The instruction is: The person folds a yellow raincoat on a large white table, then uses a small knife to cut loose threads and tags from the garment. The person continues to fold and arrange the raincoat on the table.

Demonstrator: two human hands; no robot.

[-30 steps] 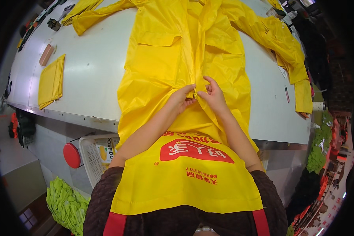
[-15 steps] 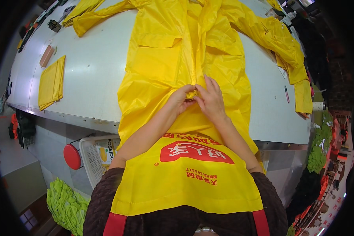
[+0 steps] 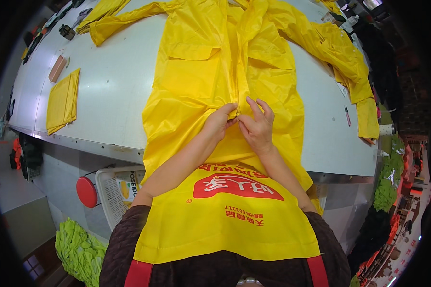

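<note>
A long yellow raincoat (image 3: 191, 76) lies spread out in front of me, its lower part hanging over the table's near edge. Its zipper (image 3: 236, 91) runs down the middle of the front. My left hand (image 3: 219, 120) pinches the coat's front at the zipper's lower end. Close beside it, my right hand (image 3: 258, 125) has thumb and index finger together at the zipper's bottom, where the small slider seems to be, while its other fingers are raised. The fingertips of both hands nearly meet there.
The white table (image 3: 115, 91) carries a folded yellow piece (image 3: 63, 101), a pinkish-brown block (image 3: 57, 68) and a pink pen (image 3: 347, 115). Below its left edge stand a white basket (image 3: 111, 193) and a red stool (image 3: 86, 192). Green fabric (image 3: 80, 245) lies at lower left.
My right hand has turned and drawn slightly down, its middle fingers lifting off the coat. More of the zipper's lower end now shows. My left hand keeps its pinch.
</note>
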